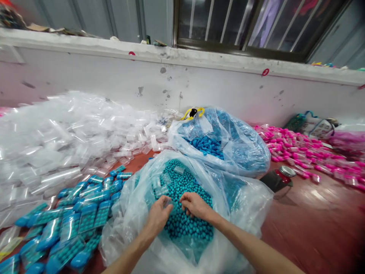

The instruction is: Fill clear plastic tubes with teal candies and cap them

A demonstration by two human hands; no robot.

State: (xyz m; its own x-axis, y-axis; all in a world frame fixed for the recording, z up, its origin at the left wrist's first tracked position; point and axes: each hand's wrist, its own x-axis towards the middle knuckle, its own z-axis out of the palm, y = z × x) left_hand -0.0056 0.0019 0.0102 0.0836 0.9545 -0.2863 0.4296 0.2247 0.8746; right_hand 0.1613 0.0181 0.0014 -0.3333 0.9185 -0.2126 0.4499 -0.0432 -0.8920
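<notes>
An open clear plastic bag (128, 213) holds many small teal beads (189, 228). A few clear containers (161, 189) lie on the beads near its left side. My left hand (160, 214) is over the left part of the beads, its fingers curled beside a clear piece; whether it grips that piece is hard to tell. To the right, my right hand (194, 205) is at the beads with fingers bent together, and what they hold, if anything, is hidden. The two hands are apart. Bead-filled containers with blue caps (89, 217) lie left of the bag.
Behind the beads stands a bag of blue caps (248, 140). Clear empty containers (71, 133) are heaped at left. Pink-capped containers (296, 148) spread at right, near a jar with a metal lid (286, 172) on the red table (322, 224). A white wall (114, 76) rises behind.
</notes>
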